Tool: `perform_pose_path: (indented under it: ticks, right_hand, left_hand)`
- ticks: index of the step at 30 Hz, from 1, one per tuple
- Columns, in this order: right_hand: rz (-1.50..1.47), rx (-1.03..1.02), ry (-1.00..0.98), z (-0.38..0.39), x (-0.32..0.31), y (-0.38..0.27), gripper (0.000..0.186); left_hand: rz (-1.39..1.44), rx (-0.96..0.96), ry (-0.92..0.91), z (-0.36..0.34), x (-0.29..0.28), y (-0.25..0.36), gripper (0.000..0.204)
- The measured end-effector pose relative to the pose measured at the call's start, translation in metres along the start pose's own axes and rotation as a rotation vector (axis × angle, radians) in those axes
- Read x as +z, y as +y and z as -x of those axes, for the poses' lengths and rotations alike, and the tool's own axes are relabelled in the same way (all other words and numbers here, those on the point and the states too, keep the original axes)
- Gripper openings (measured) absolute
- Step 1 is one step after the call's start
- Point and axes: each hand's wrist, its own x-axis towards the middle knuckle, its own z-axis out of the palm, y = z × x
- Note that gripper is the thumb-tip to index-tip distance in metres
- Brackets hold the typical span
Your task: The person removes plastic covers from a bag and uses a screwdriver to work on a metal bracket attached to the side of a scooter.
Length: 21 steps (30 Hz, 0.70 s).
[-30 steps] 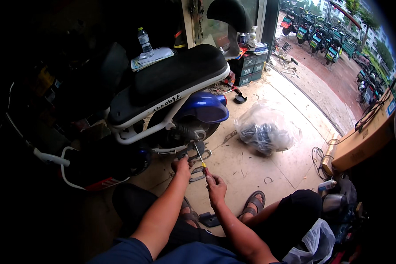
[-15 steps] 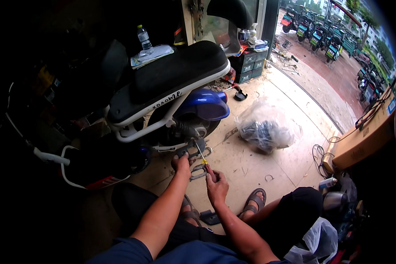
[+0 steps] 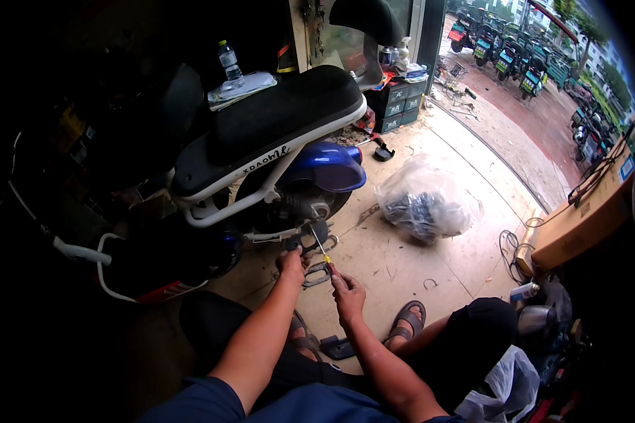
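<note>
My left hand point(image 3: 292, 261) is closed on a dark plastic part point(image 3: 319, 230) beside the rear wheel of an electric scooter point(image 3: 268, 154). My right hand point(image 3: 348, 297) grips a screwdriver point(image 3: 327, 261) with a red and yellow handle. Its thin shaft slants up and to the left, its tip at the dark part; whether it sits in a screw is too small to tell. The scooter has a black seat, white frame and blue rear fender. Below my hands a dark loop-shaped piece point(image 3: 317, 274) lies on the tiles.
A clear plastic bag with dark contents point(image 3: 425, 204) sits on the floor to the right. Between my sandalled feet lies a black plastic piece point(image 3: 337, 347). A cardboard box point(image 3: 578, 224) and cables stand at right. Stacked dark boxes point(image 3: 399, 107) are by the doorway; a water bottle point(image 3: 230, 62) stands behind the seat.
Almost everything holds its place. Both hands keep their grips, and the screwdriver stays at the dark part; the whole view has shifted very slightly.
</note>
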Motion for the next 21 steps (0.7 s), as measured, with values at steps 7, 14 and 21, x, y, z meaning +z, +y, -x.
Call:
perform_pose_path:
  ticks: [7,14,21]
  right_hand:
    - [-0.627,0.443,-0.245,0.009,0.001,-0.009,0.029]
    - [-0.848,0.606,-0.281,0.010,0.009,-0.011,0.033]
    - [-0.499,0.360,-0.140,0.010,0.008,-0.016,0.026]
  left_hand:
    - [-0.087,0.151,0.001,0.011,0.002,0.006,0.015]
    - [-0.088,0.060,-0.059,0.023,0.004,0.008,0.014]
    - [-0.050,0.127,-0.067,0.014,0.000,0.008,0.016]
